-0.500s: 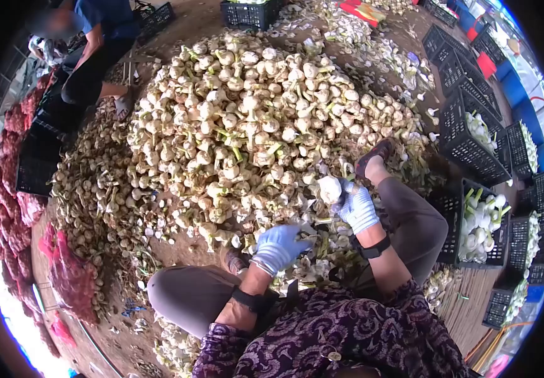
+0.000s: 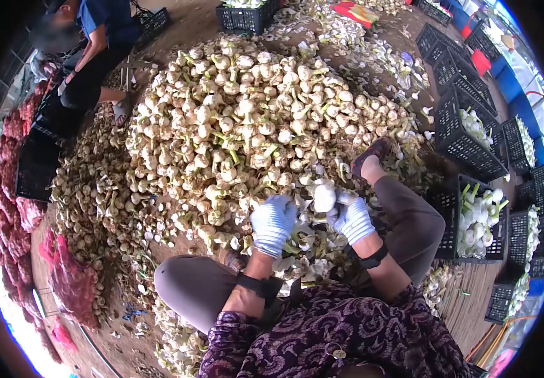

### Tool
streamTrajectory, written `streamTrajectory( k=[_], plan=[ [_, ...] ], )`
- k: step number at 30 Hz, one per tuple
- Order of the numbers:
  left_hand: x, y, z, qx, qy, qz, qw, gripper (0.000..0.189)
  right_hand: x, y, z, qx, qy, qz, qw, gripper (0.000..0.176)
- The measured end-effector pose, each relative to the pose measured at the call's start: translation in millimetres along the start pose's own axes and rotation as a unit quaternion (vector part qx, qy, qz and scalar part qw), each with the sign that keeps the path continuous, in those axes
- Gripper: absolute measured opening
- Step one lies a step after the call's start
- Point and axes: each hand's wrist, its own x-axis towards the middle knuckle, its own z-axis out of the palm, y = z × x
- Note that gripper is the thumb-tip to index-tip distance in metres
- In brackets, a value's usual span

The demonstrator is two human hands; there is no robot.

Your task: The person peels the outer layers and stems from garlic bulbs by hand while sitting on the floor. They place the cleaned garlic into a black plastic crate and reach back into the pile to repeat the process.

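A pale, peeled-looking garlic bulb [image 2: 324, 198] is in my right hand [image 2: 353, 219], whose gloved fingers are closed on its right side. My left hand [image 2: 273, 224], in a striped white-and-blue glove, is to the left of that bulb and apart from it, at the near edge of the garlic heap [image 2: 247, 126]. Its fingers look curled, and the back of the hand hides whatever may be in them. Loose garlic skins [image 2: 313, 252] lie below and between both hands.
A black crate [image 2: 483, 220] of white garlic stands beside my right knee, with more crates [image 2: 474, 135] along the right. Red mesh sacks [image 2: 70, 280] lie at left. Another person [image 2: 98, 44] sits at upper left. My bent legs flank the skins.
My left hand has moved up and turned its fingers toward the heap. My right hand has shifted slightly down with the garlic bulb, which now sits more upright.
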Motion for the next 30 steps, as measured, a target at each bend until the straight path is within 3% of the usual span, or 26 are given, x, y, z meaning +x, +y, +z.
streamTrajectory(
  k=[2, 4, 5, 6, 7, 8, 10, 12, 13, 14, 16, 17, 18, 19, 20, 21, 22, 23, 26, 28, 29, 30],
  plan=[
    [4.1, -20.4, -2.1, 0.104, -0.039, -0.046, 0.993, 0.011, 17.7, -9.9, -34.3, 0.163, -0.255, 0.066, 0.951, 0.028],
    [8.6, -22.9, -2.7, -0.138, -0.061, -0.206, 0.967, 0.015, 13.3, -19.7, -32.9, 0.143, -0.224, 0.076, 0.961, 0.027],
    [9.6, -20.8, 4.3, -0.343, -0.02, -0.293, 0.892, 0.018, 7.8, -23.7, -33.2, 0.043, -0.199, 0.003, 0.979, 0.025],
    [7.9, -21.2, 11.4, -0.526, 0.022, -0.365, 0.768, 0.021, 2.0, -22.5, -29.2, -0.054, -0.171, -0.067, 0.981, 0.024],
    [6.2, -27.2, 13.8, -0.56, 0.004, -0.41, 0.72, 0.027, 1.4, -21.4, -32.4, -0.243, -0.064, -0.201, 0.947, 0.019],
    [8.9, -35.7, 25.1, -0.561, 0.012, -0.43, 0.707, 0.018, 1.7, -21.2, -34.9, -0.206, -0.077, -0.178, 0.959, 0.019],
    [12.5, -24.5, 17.2, -0.608, -0.032, -0.465, 0.643, 0.021, 11.6, -8.0, -39.4, -0.153, -0.128, -0.216, 0.956, 0.019],
    [16.7, -0.5, 5.5, -0.585, -0.039, -0.481, 0.652, 0.025, 9.2, -5.9, -39.1, -0.128, -0.171, -0.206, 0.955, 0.024],
    [16.4, 0.2, 7.6, -0.626, -0.054, -0.471, 0.619, 0.027, -11.6, -12.1, -22.4, -0.303, -0.119, -0.187, 0.927, 0.033],
    [15.7, -4.7, 16.0, -0.611, -0.038, -0.5, 0.612, 0.03, -15.0, -12.8, -16.9, -0.333, -0.174, -0.228, 0.898, 0.035],
    [11.3, -11.0, 32.0, -0.605, 0.018, -0.45, 0.657, 0.035, -23.7, -4.8, -2.4, -0.453, -0.209, -0.317, 0.807, 0.036],
    [3.4, 3.6, 20.4, -0.56, -0.04, -0.448, 0.696, 0.036, -25.9, 0.2, -1.3, -0.447, -0.217, -0.301, 0.814, 0.033],
    [-1.4, -0.8, 32.1, -0.586, -0.055, -0.364, 0.722, 0.035, -28.3, 4.7, -5.1, -0.442, -0.215, -0.29, 0.821, 0.031],
    [0.7, -7.4, 40.9, -0.584, -0.079, -0.383, 0.711, 0.033, -24.5, 5.6, -10.4, -0.429, -0.203, -0.288, 0.832, 0.029],
    [13.6, 21.6, 24.8, -0.581, -0.117, -0.463, 0.659, 0.033, -20.3, 2.9, -14.8, -0.412, -0.192, -0.286, 0.843, 0.027],
    [13.2, 25.6, 27.2, -0.595, -0.12, -0.41, 0.681, 0.036, -23.9, -3.8, -16.5, -0.381, -0.158, -0.293, 0.862, 0.026],
    [12.7, 14.3, 39.0, -0.648, -0.132, -0.371, 0.652, 0.039, -28.3, -11.7, -18.5, -0.345, -0.131, -0.298, 0.88, 0.024],
    [15.8, 32.6, 18.1, -0.555, -0.179, -0.373, 0.722, 0.04, -36.0, -22.2, -20.3, -0.253, -0.089, -0.283, 0.921, 0.02],
    [20.2, 9.3, 36.0, -0.534, -0.157, -0.379, 0.739, 0.042, -73.4, -88.8, -46.7, -0.16, -0.035, -0.424, 0.891, 0.017],
    [27.7, 21.2, 22.6, -0.547, -0.142, -0.363, 0.741, 0.039, -108.0, -134.4, -61.6, -0.196, 0.035, -0.578, 0.791, 0.024],
    [30.9, 22.9, 11.8, -0.577, -0.158, -0.336, 0.727, 0.033, -128.4, -154.5, -73.2, -0.244, 0.118, -0.598, 0.754, 0.018],
    [36.7, 24.1, 4.3, -0.576, -0.155, -0.336, 0.729, 0.033, -142.6, -174.8, -87.8, -0.187, 0.149, -0.583, 0.777, 0.014]
  ],
)
